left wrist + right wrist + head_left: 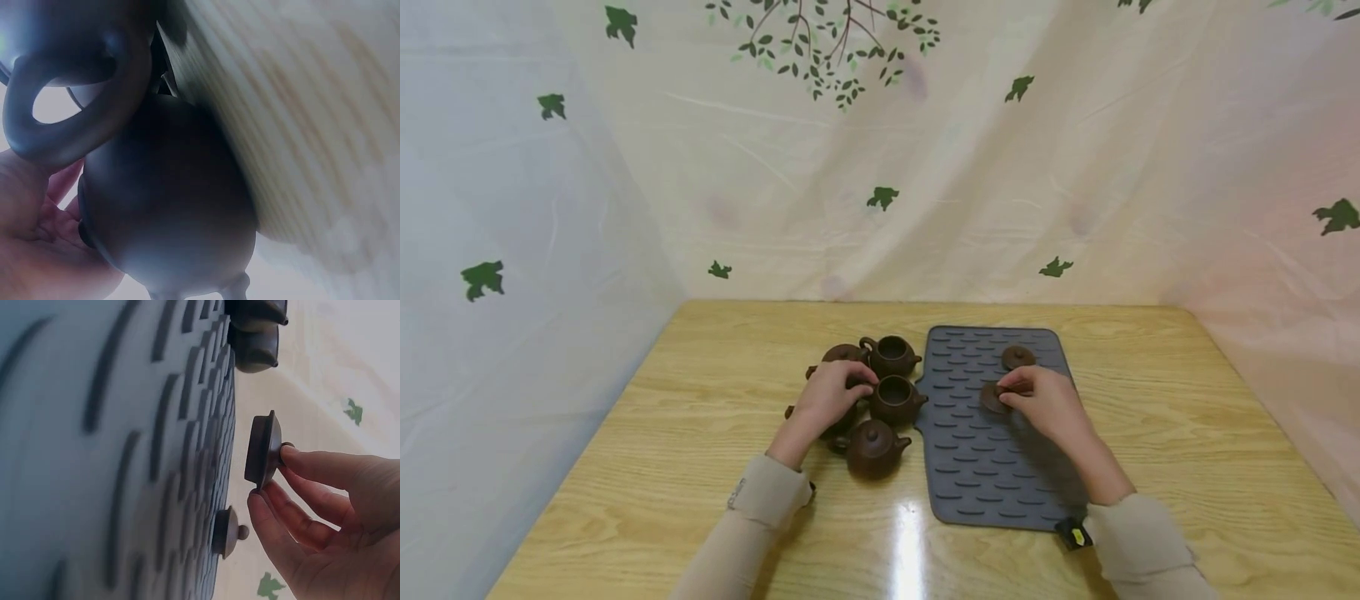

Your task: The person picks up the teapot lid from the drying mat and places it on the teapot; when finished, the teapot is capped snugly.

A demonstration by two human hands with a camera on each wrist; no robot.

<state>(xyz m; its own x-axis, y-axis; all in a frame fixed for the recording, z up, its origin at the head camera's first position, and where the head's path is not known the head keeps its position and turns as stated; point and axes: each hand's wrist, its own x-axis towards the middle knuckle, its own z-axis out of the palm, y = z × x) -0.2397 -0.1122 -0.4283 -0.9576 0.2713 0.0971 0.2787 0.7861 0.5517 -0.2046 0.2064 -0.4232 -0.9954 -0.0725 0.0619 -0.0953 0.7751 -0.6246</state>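
Note:
My right hand (1051, 404) pinches a dark brown teapot lid (265, 450) by its knob, just above the grey ridged mat (970, 483). A second lid (1018, 357) lies on the mat behind it, knob up. Over the teapot group, my left hand (831, 392) has curled fingers, thumb and index tips together at the handle side of a lidless teapot (897, 402). That handle is hidden by the fingers. In the left wrist view, a lidded teapot (169, 187) stands beside the hand and another pot's handle (94, 128) crosses in front.
Another lidless teapot (892, 356) stands at the back, beside a lidded one (844, 353). A lidded teapot (872, 450) is nearest the front, spout pointing right. All stand close together on the wooden table (700, 375), left of the mat. A patterned curtain (820, 233) hangs behind.

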